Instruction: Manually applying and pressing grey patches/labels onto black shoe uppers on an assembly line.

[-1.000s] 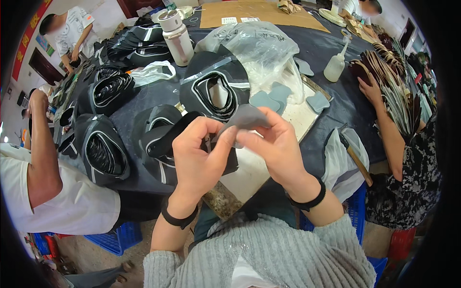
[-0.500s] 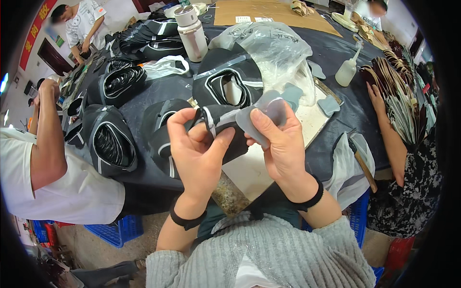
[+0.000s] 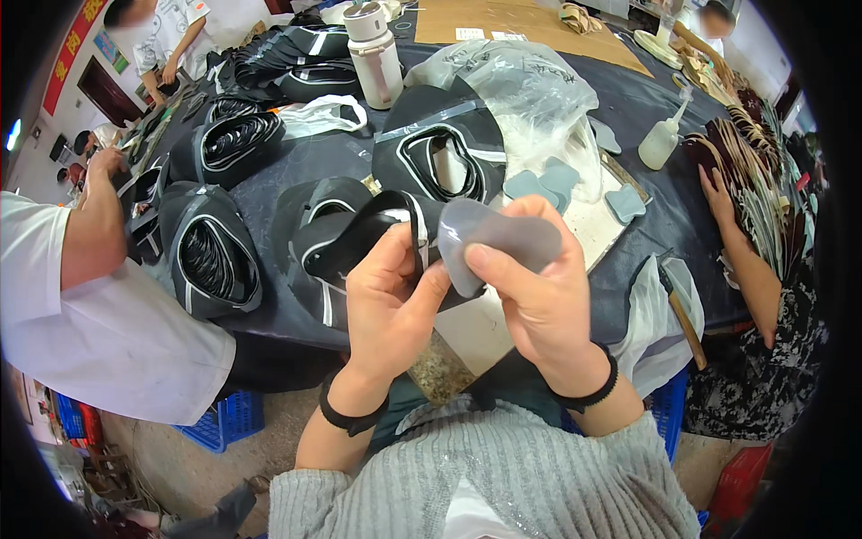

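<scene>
My left hand (image 3: pixel 388 314) pinches a black fabric piece with white trim (image 3: pixel 364 235) between thumb and fingers. Between the thumb and fingers of my right hand (image 3: pixel 548 301) is a smooth grey rounded patch (image 3: pixel 507 235), slightly bent. Its left edge meets the black piece, in front of my chest; whether the two are stuck together I cannot tell. Just beyond my hands, a black nested bundle with white edging (image 3: pixel 404 162) stands on the table. Several loose grey patches (image 3: pixel 546 182) lie behind my right hand on a pale board (image 3: pixel 480 332).
Black bundles (image 3: pixel 215 256) fill the left side. Behind stand a white bottle (image 3: pixel 375 72) and a clear plastic bag (image 3: pixel 503 76). At right are a squeeze bottle (image 3: pixel 660 142) and a wooden-handled tool (image 3: pixel 687 323) on white plastic. Co-workers sit close on both sides.
The grey patch has been turned so its broad face shows, and its edge now sits by the black piece's trim. Both hands shifted slightly right. The person at left lowered an arm.
</scene>
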`<state>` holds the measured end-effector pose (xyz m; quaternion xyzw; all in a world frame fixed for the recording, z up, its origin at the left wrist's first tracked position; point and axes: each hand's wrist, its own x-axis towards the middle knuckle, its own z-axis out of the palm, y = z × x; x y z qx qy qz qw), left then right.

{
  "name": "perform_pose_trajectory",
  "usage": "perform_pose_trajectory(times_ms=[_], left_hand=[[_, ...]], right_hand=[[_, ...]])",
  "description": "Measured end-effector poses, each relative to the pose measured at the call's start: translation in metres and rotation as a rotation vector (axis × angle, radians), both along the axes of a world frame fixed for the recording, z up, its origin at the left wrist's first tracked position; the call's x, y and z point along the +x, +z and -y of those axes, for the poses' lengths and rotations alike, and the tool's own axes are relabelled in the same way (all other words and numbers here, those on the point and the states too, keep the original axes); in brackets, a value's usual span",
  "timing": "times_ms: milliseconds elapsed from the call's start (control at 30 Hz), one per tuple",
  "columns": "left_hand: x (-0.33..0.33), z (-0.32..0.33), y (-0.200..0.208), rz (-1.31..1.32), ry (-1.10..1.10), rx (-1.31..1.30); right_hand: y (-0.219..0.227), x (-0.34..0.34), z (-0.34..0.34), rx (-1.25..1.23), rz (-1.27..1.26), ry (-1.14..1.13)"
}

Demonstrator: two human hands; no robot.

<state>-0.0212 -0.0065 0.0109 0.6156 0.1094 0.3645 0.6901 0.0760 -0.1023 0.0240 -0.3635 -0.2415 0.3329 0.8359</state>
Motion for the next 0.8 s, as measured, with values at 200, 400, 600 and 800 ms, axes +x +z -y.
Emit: perform_pose_trajectory(times_ms=[200, 400, 600, 800], left_hand=[[-0.002, 0.001, 0.001, -0.100, -0.042, 0.022], [-0.001, 0.003, -0.001, -0.096, -0.024, 0.062], [-0.004, 0.000, -0.006, -0.101, -0.007, 0.117], [-0.007, -0.001, -0.007, -0.120, 0.000, 0.141]], right_hand=[[-0.006, 0.004, -0.012, -0.159, 0.227, -0.122], [-0.002, -0.003, -0.016, -0.264, 0.389, -0.199], [-0.004, -0.003, -0.016, -0.236, 0.383, -0.189], [-0.002, -0.005, -0.019, -0.212, 0.416, -0.203]])
